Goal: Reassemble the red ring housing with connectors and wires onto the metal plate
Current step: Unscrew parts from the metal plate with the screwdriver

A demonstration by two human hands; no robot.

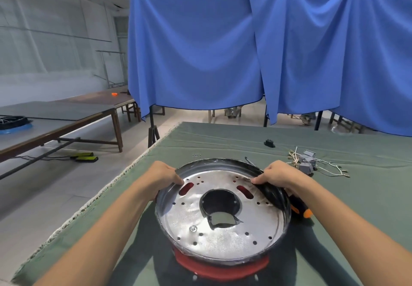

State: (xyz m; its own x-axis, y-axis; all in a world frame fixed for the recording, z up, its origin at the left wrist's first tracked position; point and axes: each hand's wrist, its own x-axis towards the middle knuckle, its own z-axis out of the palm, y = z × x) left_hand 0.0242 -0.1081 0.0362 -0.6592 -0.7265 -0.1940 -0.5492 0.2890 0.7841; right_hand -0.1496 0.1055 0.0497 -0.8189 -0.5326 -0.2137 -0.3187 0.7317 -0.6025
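Note:
A round metal plate [223, 243] with a black rim and a central hole is tilted up toward me over the red ring housing [220, 269], which shows below its near edge and through two slots. My left hand [163, 175] grips the plate's far left rim. At the far right rim my right hand [275, 174] grips the edge. Grey connectors with wires [308, 163] lie loose on the cloth to the right, apart from both hands.
The green cloth table [223, 138] carries a small black part [269, 143] at the back and an orange-and-black tool [301, 211] under the plate's right side. Blue curtains [200, 47] hang behind. A wooden table [55, 118] stands on the left.

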